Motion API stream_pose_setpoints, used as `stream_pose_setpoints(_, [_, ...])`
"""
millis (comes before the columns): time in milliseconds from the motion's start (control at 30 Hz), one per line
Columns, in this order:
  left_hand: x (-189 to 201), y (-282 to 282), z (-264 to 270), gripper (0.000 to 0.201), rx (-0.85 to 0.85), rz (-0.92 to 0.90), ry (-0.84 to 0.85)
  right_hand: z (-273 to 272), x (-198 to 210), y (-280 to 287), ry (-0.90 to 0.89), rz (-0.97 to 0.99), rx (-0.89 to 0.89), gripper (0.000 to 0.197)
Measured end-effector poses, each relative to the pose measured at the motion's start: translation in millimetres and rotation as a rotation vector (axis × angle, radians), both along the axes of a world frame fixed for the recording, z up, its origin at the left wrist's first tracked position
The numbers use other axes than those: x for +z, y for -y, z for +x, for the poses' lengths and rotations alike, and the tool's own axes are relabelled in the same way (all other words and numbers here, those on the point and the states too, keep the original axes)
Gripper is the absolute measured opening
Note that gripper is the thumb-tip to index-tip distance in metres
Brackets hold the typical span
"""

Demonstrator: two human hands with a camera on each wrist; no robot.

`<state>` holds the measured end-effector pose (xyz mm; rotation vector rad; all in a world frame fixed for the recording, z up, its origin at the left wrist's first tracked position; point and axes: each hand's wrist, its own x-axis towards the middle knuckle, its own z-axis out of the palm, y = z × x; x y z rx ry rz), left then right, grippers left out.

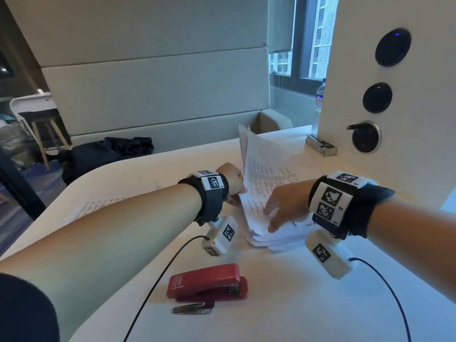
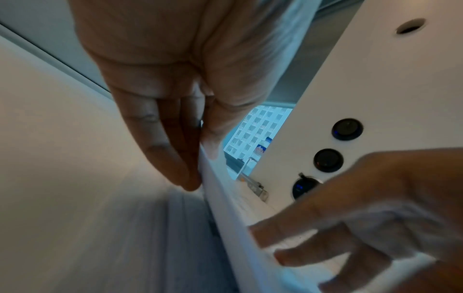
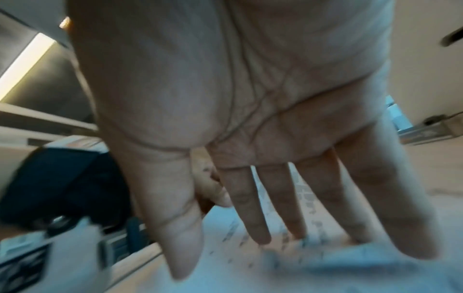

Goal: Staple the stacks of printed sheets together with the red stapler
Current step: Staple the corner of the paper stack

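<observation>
The red stapler lies closed on the white table, near me and apart from both hands. Further back lies a loose stack of printed sheets. My left hand pinches the left edge of several sheets and holds them tilted up off the stack. In the left wrist view the fingers lie on one side of the paper edge, the thumb on the other. My right hand is spread flat, its fingertips touching the printed page at the stack's near corner.
Another printed sheet lies under my left forearm. A small metal piece sits just in front of the stapler. A metal box stands by a white panel with round black sockets at the right. Wrist-camera cables trail across the table.
</observation>
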<state>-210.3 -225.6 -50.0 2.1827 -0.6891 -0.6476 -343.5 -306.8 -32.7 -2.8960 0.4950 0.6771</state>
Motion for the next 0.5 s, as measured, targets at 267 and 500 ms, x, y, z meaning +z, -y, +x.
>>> stream_pose_setpoints(267, [29.8,-21.0,12.2,0.024,0.015,-0.246,0.152,6.0,41.7,63.6,0.794,-0.064,-0.392,0.092])
stream_pose_setpoints(500, [59.3,-59.9,29.3,0.017,0.000,-0.334,0.380,4.8,87.5,68.8,1.225,-0.307,-0.262,0.118])
